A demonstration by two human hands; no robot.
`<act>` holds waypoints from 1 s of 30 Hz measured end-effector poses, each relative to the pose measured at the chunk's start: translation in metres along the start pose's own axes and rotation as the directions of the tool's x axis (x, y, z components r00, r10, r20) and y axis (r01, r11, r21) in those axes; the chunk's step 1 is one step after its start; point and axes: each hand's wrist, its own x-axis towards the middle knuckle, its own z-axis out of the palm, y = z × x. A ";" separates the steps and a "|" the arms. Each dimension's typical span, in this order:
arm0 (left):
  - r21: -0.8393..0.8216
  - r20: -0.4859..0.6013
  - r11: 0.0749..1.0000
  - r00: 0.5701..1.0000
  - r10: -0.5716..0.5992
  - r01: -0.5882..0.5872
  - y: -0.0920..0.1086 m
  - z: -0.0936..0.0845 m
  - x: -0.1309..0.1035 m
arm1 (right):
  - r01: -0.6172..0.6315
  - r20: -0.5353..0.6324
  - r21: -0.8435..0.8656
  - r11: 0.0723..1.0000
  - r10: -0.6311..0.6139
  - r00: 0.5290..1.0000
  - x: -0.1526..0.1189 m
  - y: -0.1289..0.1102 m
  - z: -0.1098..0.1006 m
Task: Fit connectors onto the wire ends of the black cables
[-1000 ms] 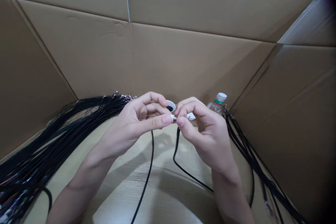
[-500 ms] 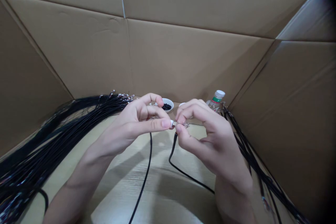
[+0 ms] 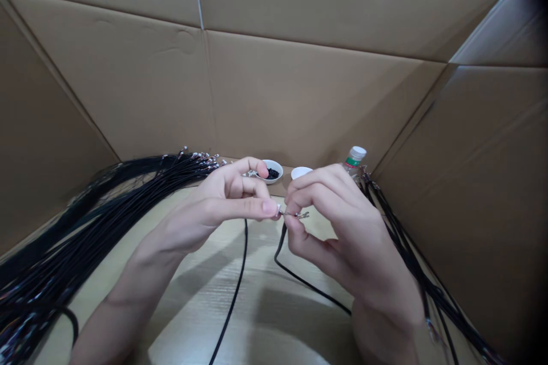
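My left hand (image 3: pixel 231 197) pinches a small white connector (image 3: pixel 278 209) between thumb and fingers. Right beside it, my right hand (image 3: pixel 338 222) pinches thin wires, whose metal-tipped ends (image 3: pixel 303 215) stick out past the fingertips. A black cable (image 3: pixel 280 251) hangs below my right fingertips and bends off to the right over the table. Another length of black cable (image 3: pixel 240 285) runs down from under my left hand. The fingertips hide how wires and connector meet.
A thick bundle of black cables (image 3: pixel 128 205) lies at the left, with more cables (image 3: pixel 411 256) at the right. Behind the hands stand a white bowl of black pieces (image 3: pixel 273 172), another white bowl (image 3: pixel 301 172) and a bottle (image 3: pixel 355 158). Cardboard walls (image 3: pixel 321 102) surround the table (image 3: pixel 205 302).
My right hand has shifted slightly down and right, and the wire ends show more clearly past its fingertips. The second white bowl is less covered. My left hand has hardly moved.
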 end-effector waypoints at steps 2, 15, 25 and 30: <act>-0.033 0.008 0.999 1.000 -0.016 0.016 -0.001 0.001 0.002 | 0.001 -0.003 0.002 1.000 -0.001 1.000 0.000 0.000 0.000; 0.094 -0.150 0.992 0.984 0.099 -0.086 -0.002 0.001 -0.002 | -0.013 -0.077 -0.137 0.991 0.003 0.997 0.001 0.002 0.019; 0.201 -0.260 0.965 0.941 0.218 -0.168 0.001 0.000 -0.006 | -0.091 -0.213 0.072 0.993 0.104 0.971 0.005 0.005 0.031; 0.236 -0.260 0.956 0.937 0.234 -0.173 0.002 -0.002 -0.005 | -0.171 -0.130 0.410 0.896 0.243 0.961 0.006 0.015 0.027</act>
